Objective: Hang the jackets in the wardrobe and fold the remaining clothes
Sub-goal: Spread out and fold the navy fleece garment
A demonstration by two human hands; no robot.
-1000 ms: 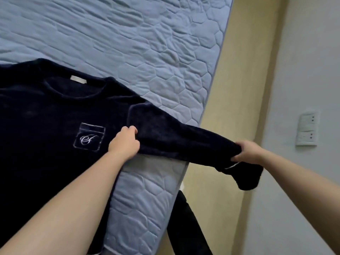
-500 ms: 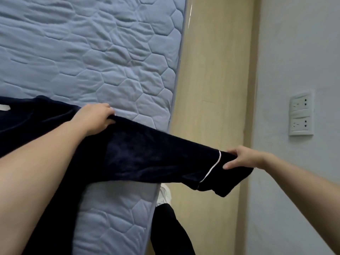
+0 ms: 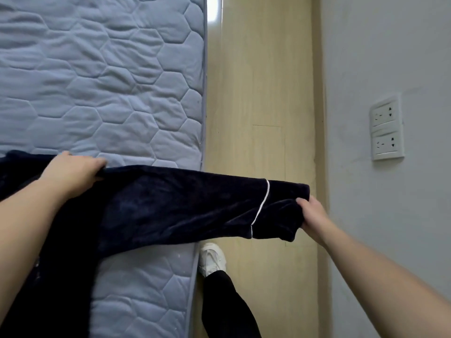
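You stand at the side of a pale blue mattress (image 3: 109, 81) quilted in a hexagon pattern, its long edge running up the middle of the view. Beside it lies a strip of light wooden floor (image 3: 256, 93), then a grey-white wall (image 3: 380, 57) with two white sockets (image 3: 386, 126) stacked one above the other. Your white shoe (image 3: 212, 258) and black trouser leg (image 3: 227, 306) stand on the floor just beside the mattress edge. The dark navy fleece top (image 3: 170, 206) lies at the lower left of the mattress, its body running off the left and bottom of the view. One sleeve is stretched taut, its long axis nearly level across the view, sloping slightly down to the right, with the cuff out past the mattress edge over the floor. A thin white piping line (image 3: 262, 203) crosses the sleeve near the cuff. Your left hand (image 3: 73, 172) grasps the sleeve's upper edge near the shoulder, fingers curled over the fabric. Your right hand (image 3: 313, 215) pinches the cuff end in the air.
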